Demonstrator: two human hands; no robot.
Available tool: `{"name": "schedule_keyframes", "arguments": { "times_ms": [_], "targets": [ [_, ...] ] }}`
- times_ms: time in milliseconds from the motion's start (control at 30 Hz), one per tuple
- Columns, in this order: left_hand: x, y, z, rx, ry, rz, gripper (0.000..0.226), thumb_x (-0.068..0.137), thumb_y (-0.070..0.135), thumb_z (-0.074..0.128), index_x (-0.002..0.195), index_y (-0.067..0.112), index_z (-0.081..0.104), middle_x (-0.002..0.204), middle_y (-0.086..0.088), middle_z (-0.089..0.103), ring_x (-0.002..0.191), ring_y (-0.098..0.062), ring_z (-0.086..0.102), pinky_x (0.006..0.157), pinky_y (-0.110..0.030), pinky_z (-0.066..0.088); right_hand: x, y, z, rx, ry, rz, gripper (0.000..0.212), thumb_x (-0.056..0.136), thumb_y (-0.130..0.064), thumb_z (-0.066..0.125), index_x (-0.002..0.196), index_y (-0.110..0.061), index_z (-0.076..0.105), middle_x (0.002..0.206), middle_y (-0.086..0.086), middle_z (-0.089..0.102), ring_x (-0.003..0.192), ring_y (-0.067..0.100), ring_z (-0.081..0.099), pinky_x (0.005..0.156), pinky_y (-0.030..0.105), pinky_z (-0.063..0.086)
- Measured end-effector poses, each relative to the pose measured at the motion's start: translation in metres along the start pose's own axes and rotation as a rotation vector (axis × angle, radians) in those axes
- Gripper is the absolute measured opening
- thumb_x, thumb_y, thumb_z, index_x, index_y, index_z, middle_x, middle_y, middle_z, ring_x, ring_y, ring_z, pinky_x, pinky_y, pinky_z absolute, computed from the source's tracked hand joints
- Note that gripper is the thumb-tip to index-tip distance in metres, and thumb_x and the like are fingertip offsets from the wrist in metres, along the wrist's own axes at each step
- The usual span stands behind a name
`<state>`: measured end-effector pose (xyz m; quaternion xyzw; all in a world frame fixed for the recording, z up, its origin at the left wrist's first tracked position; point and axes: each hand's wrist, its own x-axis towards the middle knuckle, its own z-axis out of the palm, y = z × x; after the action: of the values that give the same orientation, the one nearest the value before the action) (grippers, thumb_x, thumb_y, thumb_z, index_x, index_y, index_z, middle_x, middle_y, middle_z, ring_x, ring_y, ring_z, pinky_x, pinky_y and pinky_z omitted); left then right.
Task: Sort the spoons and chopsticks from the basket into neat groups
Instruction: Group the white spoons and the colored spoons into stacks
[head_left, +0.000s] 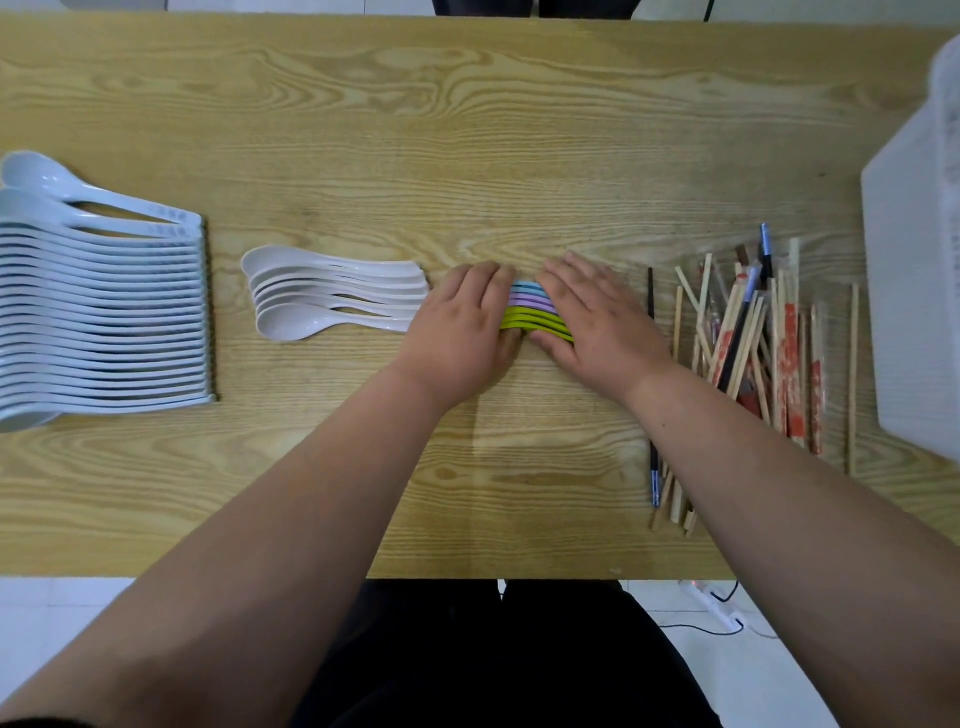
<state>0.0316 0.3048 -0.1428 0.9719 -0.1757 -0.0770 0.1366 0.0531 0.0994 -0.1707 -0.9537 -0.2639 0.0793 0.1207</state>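
Note:
A small row of coloured spoons (530, 312), blue, purple and green, lies at the table's middle. My left hand (462, 325) covers its left end and my right hand (592, 317) covers its right end, fingers fairly flat, pressing the row from both sides. Left of them sits a group of several white spoons (332, 299). A long row of pale blue-white spoons (104, 312) lies at the far left. A loose heap of chopsticks (758, 343), some in red paper sleeves, lies at the right, next to the white basket (914, 291).
The wooden table (467, 130) has bare surface along its far half. A few chopstick ends (670, 499) stick out near my right forearm. A power strip with cable (722, 608) lies on the floor below the table's front edge.

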Motion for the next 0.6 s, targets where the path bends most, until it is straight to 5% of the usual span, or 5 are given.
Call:
{"name": "schedule_keyframes", "arguments": {
  "times_ms": [367,600],
  "targets": [
    [0.007,-0.001,0.003,-0.040,0.054,-0.023,0.045,0.086,0.001,0.060,0.130,-0.012,0.056,0.125,-0.030,0.061,0.125,-0.046,0.055,0.110,-0.050,0.042,0.011,0.001,-0.006,-0.053,-0.060,-0.009,0.068,0.098,-0.050,0.048,0.148,-0.005,0.042,0.161,0.010,0.034,0.152,0.027,0.024,0.123,0.047,0.017],
    [0.007,-0.002,0.004,-0.019,0.053,-0.041,0.053,0.087,0.012,0.063,0.135,-0.009,0.053,0.130,-0.028,0.058,0.128,-0.044,0.052,0.113,-0.048,0.037,0.011,0.000,-0.011,-0.057,-0.073,0.007,0.070,0.099,-0.054,0.046,0.153,-0.010,0.036,0.163,0.005,0.030,0.153,0.025,0.020,0.123,0.048,0.014]
  ]
}}
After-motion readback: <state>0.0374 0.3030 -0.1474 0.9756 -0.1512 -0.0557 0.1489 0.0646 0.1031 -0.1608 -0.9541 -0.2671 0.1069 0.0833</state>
